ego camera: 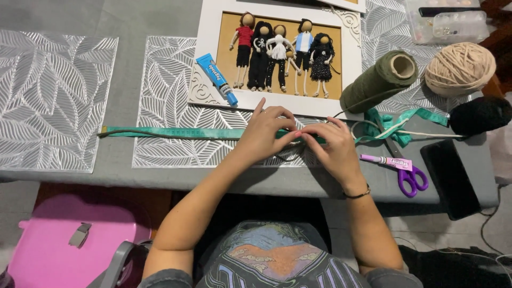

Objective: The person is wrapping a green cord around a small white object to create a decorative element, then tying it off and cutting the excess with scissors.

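Observation:
A green measuring tape (176, 132) lies stretched flat across the table, with a dark green cord (160, 136) running along its lower edge. My left hand (265, 133) and my right hand (334, 149) meet on the tape near the middle, fingertips pinching the cord against it. A loop of the cord shows under my hands. The tape's loose end (397, 124) bunches to the right. Beyond my hands lies a white frame (210, 80) with several small yarn dolls (279, 53) on a tan backing.
A blue glue tube (216, 78) rests on the frame's left edge. To the right are a dark green cord spool (380, 81), a beige yarn ball (460, 68), black yarn (481, 114), purple scissors (408, 177), a small glue tube (385, 161) and a black phone (451, 178). A pink stool (64, 240) stands below.

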